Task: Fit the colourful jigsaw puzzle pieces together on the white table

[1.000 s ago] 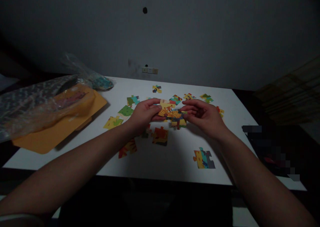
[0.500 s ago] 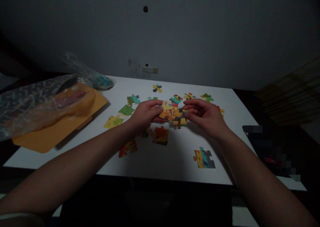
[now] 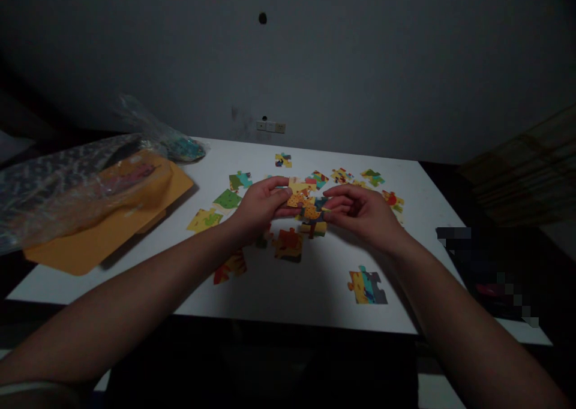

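My left hand is closed on a yellow jigsaw piece printed with part of a spotted animal, held above the table. Pinched in my right hand is a second jigsaw piece, with spotted and dark blue print. The two pieces meet or overlap between my hands; whether they interlock I cannot tell. Below them on the table lie an orange-red piece and a striped piece. Near my right forearm is a yellow, teal and grey piece.
The white table carries several more loose jigsaw pieces, among them a green one at left and a red-and-yellow one at right. Clear plastic wrapping covers part of an orange board. A wall socket sits behind.
My right hand has moved slightly left and its piece now sits closer to or under the left one. The left hand has shifted only a little.
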The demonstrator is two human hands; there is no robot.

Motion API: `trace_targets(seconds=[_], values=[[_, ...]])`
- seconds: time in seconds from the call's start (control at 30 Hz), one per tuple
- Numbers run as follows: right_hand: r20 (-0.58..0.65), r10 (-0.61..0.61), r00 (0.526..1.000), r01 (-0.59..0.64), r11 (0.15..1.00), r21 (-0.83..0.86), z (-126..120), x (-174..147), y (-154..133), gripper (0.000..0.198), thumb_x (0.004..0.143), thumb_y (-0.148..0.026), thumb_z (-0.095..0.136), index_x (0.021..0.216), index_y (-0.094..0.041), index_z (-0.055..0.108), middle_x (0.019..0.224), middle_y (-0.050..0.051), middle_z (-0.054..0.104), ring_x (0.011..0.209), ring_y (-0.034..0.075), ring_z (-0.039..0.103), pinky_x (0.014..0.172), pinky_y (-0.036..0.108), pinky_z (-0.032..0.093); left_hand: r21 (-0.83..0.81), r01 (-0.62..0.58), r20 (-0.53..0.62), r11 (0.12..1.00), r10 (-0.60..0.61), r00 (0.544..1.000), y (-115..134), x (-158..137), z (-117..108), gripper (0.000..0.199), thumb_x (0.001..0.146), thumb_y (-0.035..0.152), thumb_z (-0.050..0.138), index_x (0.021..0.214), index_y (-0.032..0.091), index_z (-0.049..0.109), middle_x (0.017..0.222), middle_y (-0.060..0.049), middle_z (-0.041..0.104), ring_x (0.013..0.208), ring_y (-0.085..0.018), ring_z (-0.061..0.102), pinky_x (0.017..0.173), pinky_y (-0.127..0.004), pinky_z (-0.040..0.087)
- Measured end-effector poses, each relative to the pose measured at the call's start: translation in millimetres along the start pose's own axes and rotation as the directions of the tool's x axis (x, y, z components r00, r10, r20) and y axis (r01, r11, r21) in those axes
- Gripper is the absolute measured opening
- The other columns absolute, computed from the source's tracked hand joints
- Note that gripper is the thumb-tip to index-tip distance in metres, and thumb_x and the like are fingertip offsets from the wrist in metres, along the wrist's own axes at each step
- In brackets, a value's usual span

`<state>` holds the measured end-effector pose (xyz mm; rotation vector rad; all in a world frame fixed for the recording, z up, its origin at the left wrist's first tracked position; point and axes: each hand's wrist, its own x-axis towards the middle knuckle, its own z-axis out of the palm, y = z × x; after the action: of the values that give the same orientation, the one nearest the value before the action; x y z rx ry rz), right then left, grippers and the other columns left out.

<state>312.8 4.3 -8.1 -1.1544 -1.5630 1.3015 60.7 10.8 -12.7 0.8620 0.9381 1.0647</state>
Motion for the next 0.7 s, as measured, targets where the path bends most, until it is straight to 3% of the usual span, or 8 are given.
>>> trace_targets(seconds=[0.23,0.33,0.53,0.7], values=[[0.071,0.049,0.996,-0.051,0.998,0.037,10,-1,2,0.052,0.074,-0.033,0.096,0.121,-0.025,0.075,0.093,0.0,0.074,0.065,0.012,0.067,0.06,0.028,0.055,0.011,-0.024,-0.016,1.0,0.025,1.0,1,0,0,0.009,0.101,0.013,0.072,0.109,0.017,0.074,0.1,-0.008,0.085,0.084,-0.015,0.082,0.082,-0.024,0.07],[0.079,0.047,0.996,-0.052,0.997,0.056,11,-1,1,0.059,0.075,-0.035,0.097,0.127,-0.027,0.071,0.094,-0.001,0.073,0.066,0.013,0.069,0.062,0.029,0.057,0.003,-0.042,-0.033,0.999,0.042,0.999,1,1,0,0.009,0.1,0.015,0.074,0.108,0.018,0.075,0.101,-0.008,0.085,0.081,-0.014,0.081,0.081,-0.023,0.068],[0.086,0.09,0.992,-0.097,0.991,0.087,18,1,5,0.059,0.072,-0.044,0.102,0.118,-0.028,0.068,0.096,0.0,0.075,0.071,0.016,0.073,0.068,0.033,0.064,-0.038,-0.031,-0.004,0.999,0.031,1.0,1,-1,1,0.017,0.096,0.016,0.079,0.112,0.018,0.074,0.101,-0.008,0.085,0.088,-0.016,0.082,0.088,-0.027,0.068],[0.086,0.074,0.994,-0.081,0.993,0.09,20,1,7,0.056,0.073,-0.043,0.102,0.115,-0.026,0.068,0.097,0.0,0.076,0.068,0.015,0.073,0.064,0.03,0.06,-0.061,-0.004,0.025,0.998,0.005,1.0,-1,-2,3,0.025,0.089,0.012,0.084,0.107,0.02,0.069,0.088,-0.001,0.08,0.082,-0.014,0.082,0.076,-0.02,0.066]])
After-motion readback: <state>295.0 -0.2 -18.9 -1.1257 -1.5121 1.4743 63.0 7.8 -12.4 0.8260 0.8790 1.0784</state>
